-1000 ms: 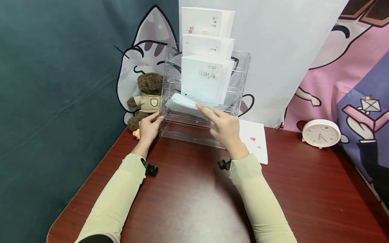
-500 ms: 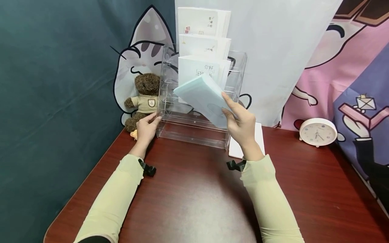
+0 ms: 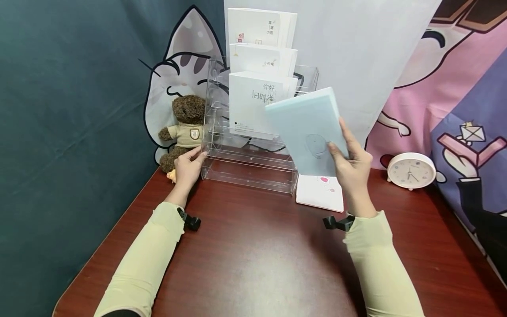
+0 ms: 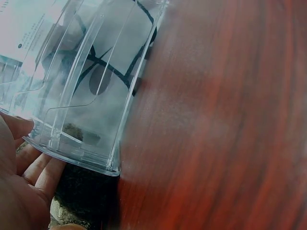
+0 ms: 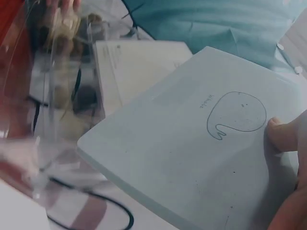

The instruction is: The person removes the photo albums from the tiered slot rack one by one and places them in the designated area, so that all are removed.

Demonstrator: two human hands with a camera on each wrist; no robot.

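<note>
In the head view my right hand holds a light blue notebook by its right edge, tilted in the air before the rack's right side. Its cover bears a line drawing of a whale, and my thumb lies on that cover in the right wrist view. My left hand grips the left side edge of a clear plastic tiered rack, thumb on one face and fingers on the other. Three white notebooks stand in the tiers: front, middle and back.
A brown teddy bear sits left of the rack, close to my left hand. On the table, a white notebook lies by the rack's right front corner. A white clock stands farther right, before the printed curtain.
My right hand has moved right and drawn the light blue notebook out from the rack's front, turning its cover toward the head camera. The left hand has stayed on the rack's edge.
</note>
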